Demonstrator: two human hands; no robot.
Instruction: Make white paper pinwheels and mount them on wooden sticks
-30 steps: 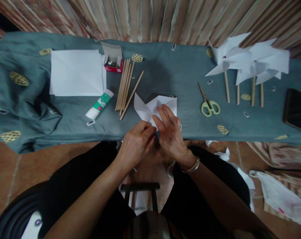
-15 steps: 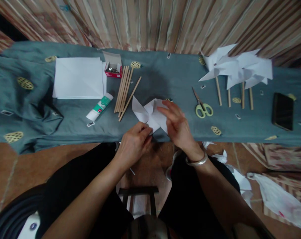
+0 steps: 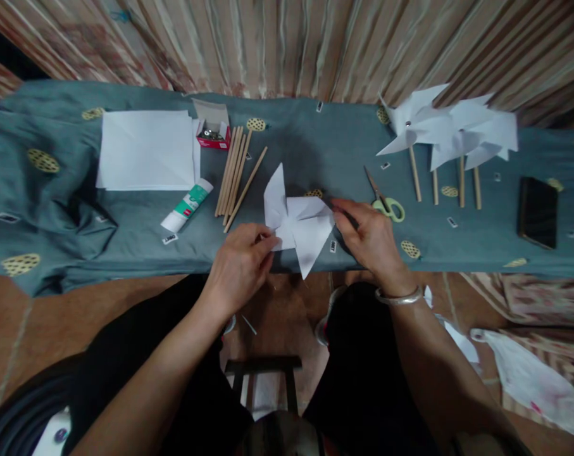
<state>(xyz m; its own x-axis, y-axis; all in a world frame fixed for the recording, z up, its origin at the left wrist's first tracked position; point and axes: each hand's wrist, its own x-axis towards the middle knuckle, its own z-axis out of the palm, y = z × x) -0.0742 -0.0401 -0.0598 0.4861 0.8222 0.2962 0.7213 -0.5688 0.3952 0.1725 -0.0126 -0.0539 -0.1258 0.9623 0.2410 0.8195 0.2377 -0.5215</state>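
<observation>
A white paper pinwheel (image 3: pixel 291 228) without a stick is held low over the front edge of the cloth-covered table, its folded blades spread. My left hand (image 3: pixel 243 263) pinches its lower left side between thumb and fingers. At the right blade, my right hand (image 3: pixel 369 237) has thumb and fingertips closed on the paper's edge. Scissors (image 3: pixel 385 201) with pale green handles lie just beyond the right hand. Wooden sticks (image 3: pixel 234 171) lie behind the left hand, one apart from the bunch. A glue stick (image 3: pixel 188 205) rests left of them.
A stack of white paper (image 3: pixel 144 151) lies at the left, beside an open red box (image 3: pixel 213 134) of small metal pieces. Finished pinwheels (image 3: pixel 450 130) on sticks lie at the back right, near a black phone (image 3: pixel 538 212). Paper scraps (image 3: pixel 460 339) and a plastic bag (image 3: pixel 533 373) are on the floor.
The pinwheel has turned and come to lie flatter, with its blades more spread. My right hand has moved right, from over the paper to its right edge; my left hand shifted slightly left.
</observation>
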